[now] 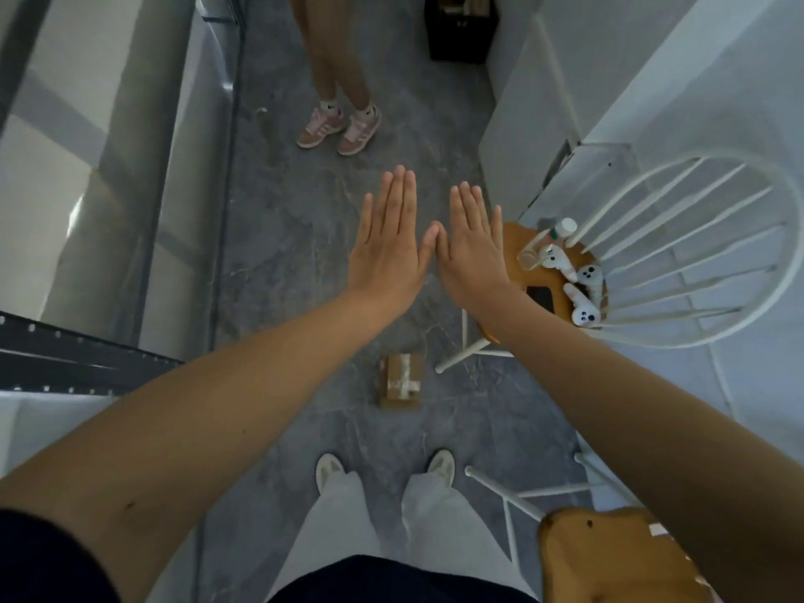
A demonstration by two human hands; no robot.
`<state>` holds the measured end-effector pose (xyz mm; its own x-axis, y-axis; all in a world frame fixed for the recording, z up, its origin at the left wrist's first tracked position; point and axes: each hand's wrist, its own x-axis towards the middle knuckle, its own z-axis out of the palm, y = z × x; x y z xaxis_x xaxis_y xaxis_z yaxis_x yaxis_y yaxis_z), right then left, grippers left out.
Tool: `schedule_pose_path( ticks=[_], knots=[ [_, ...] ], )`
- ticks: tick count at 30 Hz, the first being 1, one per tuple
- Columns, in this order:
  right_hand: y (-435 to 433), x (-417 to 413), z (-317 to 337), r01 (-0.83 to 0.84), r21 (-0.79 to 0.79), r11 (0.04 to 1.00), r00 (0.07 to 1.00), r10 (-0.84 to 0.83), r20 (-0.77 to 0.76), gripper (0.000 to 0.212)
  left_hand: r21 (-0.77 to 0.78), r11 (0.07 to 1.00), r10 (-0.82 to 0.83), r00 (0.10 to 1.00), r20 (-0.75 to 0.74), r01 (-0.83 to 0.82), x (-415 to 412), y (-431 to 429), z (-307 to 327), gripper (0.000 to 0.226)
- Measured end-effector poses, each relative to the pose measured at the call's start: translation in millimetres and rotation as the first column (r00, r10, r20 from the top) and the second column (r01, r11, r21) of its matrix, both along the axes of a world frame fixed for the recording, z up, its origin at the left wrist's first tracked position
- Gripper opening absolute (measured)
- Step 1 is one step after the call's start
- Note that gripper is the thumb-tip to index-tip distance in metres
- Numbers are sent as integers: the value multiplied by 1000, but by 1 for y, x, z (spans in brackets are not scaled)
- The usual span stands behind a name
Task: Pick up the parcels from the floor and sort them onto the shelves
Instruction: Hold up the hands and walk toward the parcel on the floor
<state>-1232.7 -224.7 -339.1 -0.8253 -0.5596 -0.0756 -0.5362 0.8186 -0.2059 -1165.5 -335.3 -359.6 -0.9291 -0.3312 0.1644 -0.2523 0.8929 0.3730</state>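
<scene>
Grey floor (pixel 283 254) — parcel (pixel 400 380) lies beneath flat hands (pixel 387 250) (pixel 472 250).

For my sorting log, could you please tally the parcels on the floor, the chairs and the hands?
Brown taped cardboard parcel: 1
White-framed chairs with tan wooden seats: 2
Bare hands, left hand and right hand: 2
Total: 5

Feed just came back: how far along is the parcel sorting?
Done: nothing visible; only an edge of the shelf shows. In hand: nothing; left hand and right hand are flat, empty, thumbs touching. Left: one parcel lies on the floor.
</scene>
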Motion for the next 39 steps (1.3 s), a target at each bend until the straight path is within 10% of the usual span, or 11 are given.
schedule_pose_path(
  ticks=[12,25,39],
  knots=[
    [44,-11,-194,-32,41,999,954,18,300,61,465,859,104,962,254,-216,11,48,-189,65],
    [84,-7,-475,67,149,987,822,-139,552,58,586,625,202,832,516,-516,40,73,-464,57],
    [75,50,-687,790,17,613,354,-478,804,55,568,-111,345,504,791,-816,36,103,-678,61]
  ],
)
